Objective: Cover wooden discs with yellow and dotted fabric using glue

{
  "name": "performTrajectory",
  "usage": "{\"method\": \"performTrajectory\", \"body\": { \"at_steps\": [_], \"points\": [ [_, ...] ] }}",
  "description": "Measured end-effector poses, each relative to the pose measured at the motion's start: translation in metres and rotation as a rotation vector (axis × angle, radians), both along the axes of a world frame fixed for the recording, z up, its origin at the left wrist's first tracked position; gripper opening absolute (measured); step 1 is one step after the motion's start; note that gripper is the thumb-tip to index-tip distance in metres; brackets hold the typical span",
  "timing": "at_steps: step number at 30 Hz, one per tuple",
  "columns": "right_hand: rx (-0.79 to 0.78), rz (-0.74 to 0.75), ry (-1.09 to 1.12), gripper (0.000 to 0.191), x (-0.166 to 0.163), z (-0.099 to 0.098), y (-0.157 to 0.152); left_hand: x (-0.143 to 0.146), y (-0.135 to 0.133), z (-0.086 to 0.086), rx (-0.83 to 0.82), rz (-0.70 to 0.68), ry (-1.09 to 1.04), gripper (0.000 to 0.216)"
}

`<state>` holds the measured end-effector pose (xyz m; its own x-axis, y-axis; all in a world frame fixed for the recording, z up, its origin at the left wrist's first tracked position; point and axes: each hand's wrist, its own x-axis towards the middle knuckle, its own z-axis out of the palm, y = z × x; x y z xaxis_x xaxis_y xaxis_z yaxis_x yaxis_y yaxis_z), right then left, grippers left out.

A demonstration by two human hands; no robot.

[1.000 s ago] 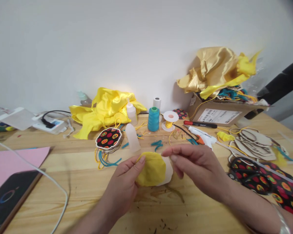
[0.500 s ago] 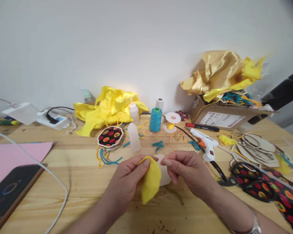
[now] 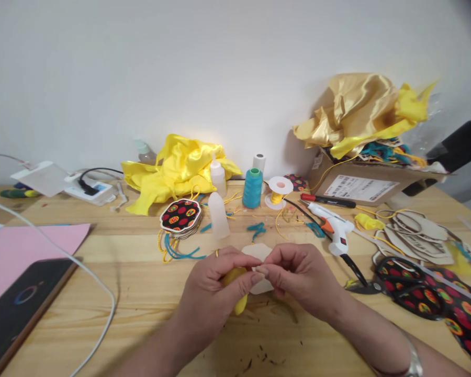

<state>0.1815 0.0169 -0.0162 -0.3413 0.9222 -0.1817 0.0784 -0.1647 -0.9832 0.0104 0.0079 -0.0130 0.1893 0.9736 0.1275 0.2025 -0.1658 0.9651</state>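
Observation:
My left hand (image 3: 214, 288) is closed around a small piece of yellow cloth (image 3: 240, 305). Most of the cloth is hidden by the palm and thumb; a folded edge shows below. Right beside it, my right hand (image 3: 306, 280) is closed in a pinch, its fingertips meeting those of the left. Something small and pale shows between the fingertips, too tiny to name. Beneath the hands a whitish flat piece with cut corners (image 3: 258, 251) lies on the wooden table (image 3: 149, 314).
A glue gun (image 3: 337, 230) and black-handled scissors (image 3: 404, 285) lie at right, near patterned fabric (image 3: 469, 324). Behind stand a teal thread cone (image 3: 253, 189), a yellow cord spool (image 3: 277, 198) and a cardboard box (image 3: 353, 183). A phone (image 3: 23, 309) and white cable (image 3: 108, 314) are left.
My hands have come together at the fingertips. The yellow cloth, spread out before, is now gathered into my left hand. The view has shifted slightly.

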Motion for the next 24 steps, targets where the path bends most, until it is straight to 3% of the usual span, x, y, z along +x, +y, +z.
{"method": "performTrajectory", "body": {
  "at_steps": [13,24],
  "points": [
    [0.117,0.024,-0.185,0.022,0.0023,-0.0013,0.0003,-0.0043,-0.0012,-0.0041,0.205,-0.053,0.199,0.016],
    [0.117,0.09,-0.134,0.026,0.0023,-0.0003,-0.0034,-0.0021,-0.0039,-0.0004,0.16,-0.128,0.224,0.023]
  ]
}}
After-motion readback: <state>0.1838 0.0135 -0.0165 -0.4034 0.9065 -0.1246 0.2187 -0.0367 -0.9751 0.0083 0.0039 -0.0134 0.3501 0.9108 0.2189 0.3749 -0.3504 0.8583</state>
